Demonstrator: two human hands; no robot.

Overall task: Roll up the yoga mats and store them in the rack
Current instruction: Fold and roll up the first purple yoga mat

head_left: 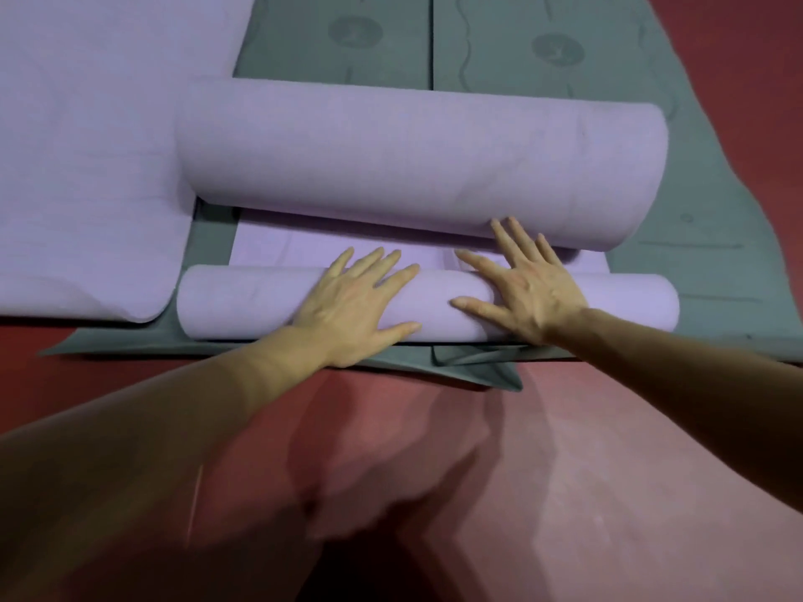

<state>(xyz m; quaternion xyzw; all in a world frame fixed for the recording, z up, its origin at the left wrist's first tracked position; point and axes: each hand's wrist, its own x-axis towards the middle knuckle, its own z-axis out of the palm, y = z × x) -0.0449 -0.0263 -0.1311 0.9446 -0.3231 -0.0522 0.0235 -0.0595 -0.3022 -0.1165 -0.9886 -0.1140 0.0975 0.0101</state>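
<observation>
Palms flat, our left hand (352, 306) and right hand (525, 293) pressed open on the slim lilac foam roll (243, 304); uneven pushing (one side leading) risked telescoping.

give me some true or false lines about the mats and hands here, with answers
1. The left hand and right hand both lie flat on the near purple roll. True.
2. The far purple roll is thinner than the near one. False: it is clearly thicker.
3. The rolls lie on grey mats. True.
4. The floor is blue. False: it is red.
5. A rack stands beside the mats. False: no rack is in view.
</observation>
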